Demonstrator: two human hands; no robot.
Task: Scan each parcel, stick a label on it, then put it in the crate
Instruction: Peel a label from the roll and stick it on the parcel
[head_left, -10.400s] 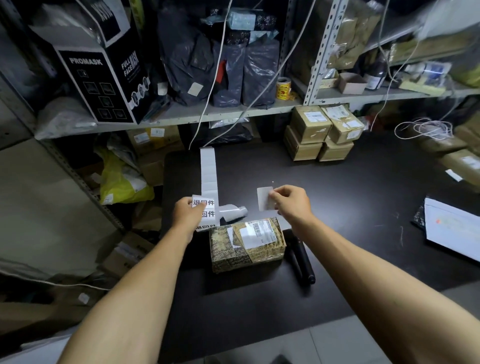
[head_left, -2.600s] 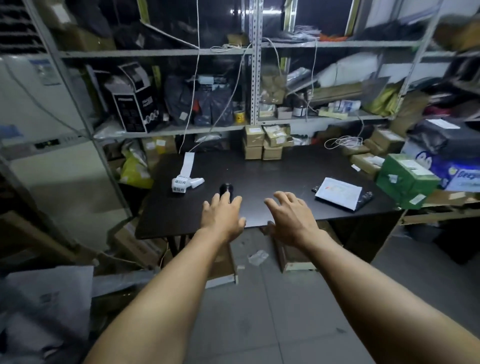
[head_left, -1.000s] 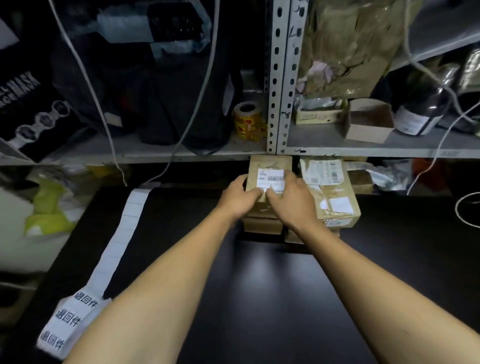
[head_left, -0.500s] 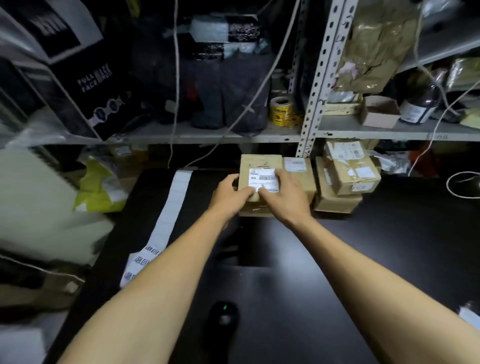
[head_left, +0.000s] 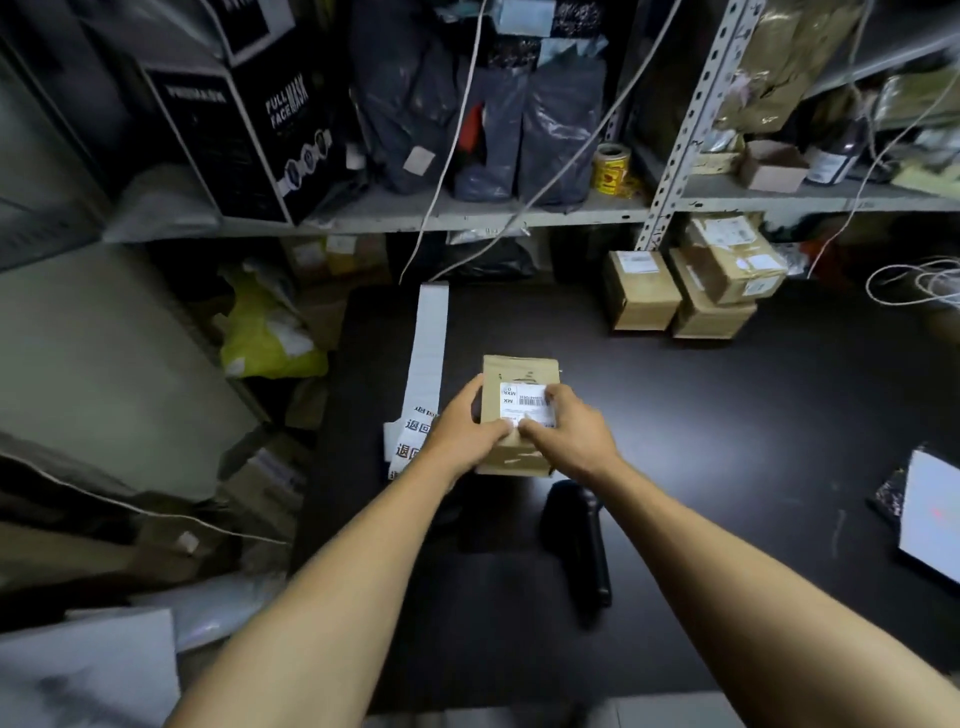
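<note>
Both hands hold 1 brown cardboard parcel (head_left: 517, 415) over the middle of the black table (head_left: 727, 415). The left hand (head_left: 460, 434) grips its left edge, thumb curled over the top face, while the right hand (head_left: 569, 434) grips the right edge, thumb pressed on the white shipping label (head_left: 522, 402) (a barcode and the letters XW show on it). The 2 thumbs nearly meet at the label's near edge. Whether the parcel rests on the table or hangs just above it cannot be told. Just left of the parcel, partly behind the left hand, lies a white strip of labels (head_left: 428, 343) running away toward the shelf, its near end printed with red characters. A black handheld scanner (head_left: 579, 540) lies on the table just below the right wrist. At the far edge of the table, beneath the grey metal shelf (head_left: 467, 213), stands a stack of parcels (head_left: 691, 291) in brown cardboard, well apart from the held one. A white envelope (head_left: 930, 514) lies at the table's right edge.
</note>
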